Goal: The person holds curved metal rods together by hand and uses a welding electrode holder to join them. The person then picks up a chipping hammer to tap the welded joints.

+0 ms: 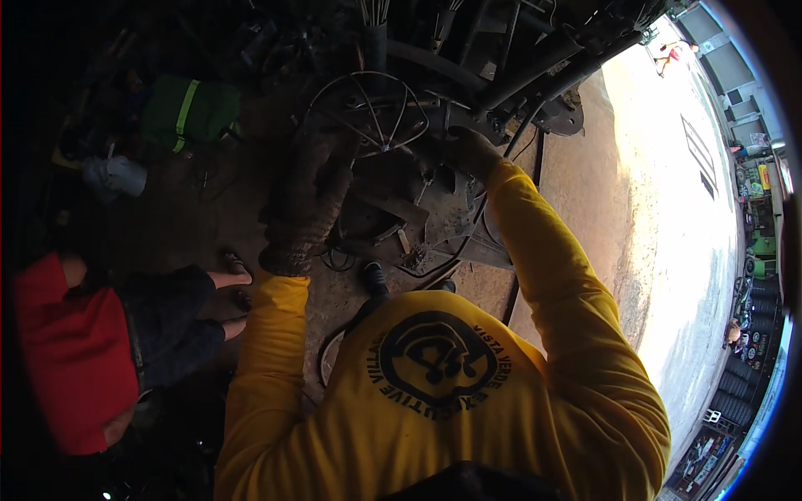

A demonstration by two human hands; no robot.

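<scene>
A round, domed frame of thin metal rods (385, 149), its spokes meeting at one point, stands between my hands over a dark metal worktop (380, 219). At its left edge is my left hand (317, 179) in a dark knit glove, closed against the rods. My right hand (473, 154), gloved too, is on the frame's right side. Its fingers curl inward into shadow, and what they hold is hidden. Below the frame lie dark metal pieces and a small pale strip (404, 242). A black cable (465, 242) runs past my right wrist.
Upright tubes holding thin rods (373, 46) and heavy dark bars (535, 71) stand behind the frame. A green bag (190, 113) and a grey container (121, 177) are at left. A person in a red shirt (83, 355) is close on my left. Sunlit pavement (668, 209) stretches right.
</scene>
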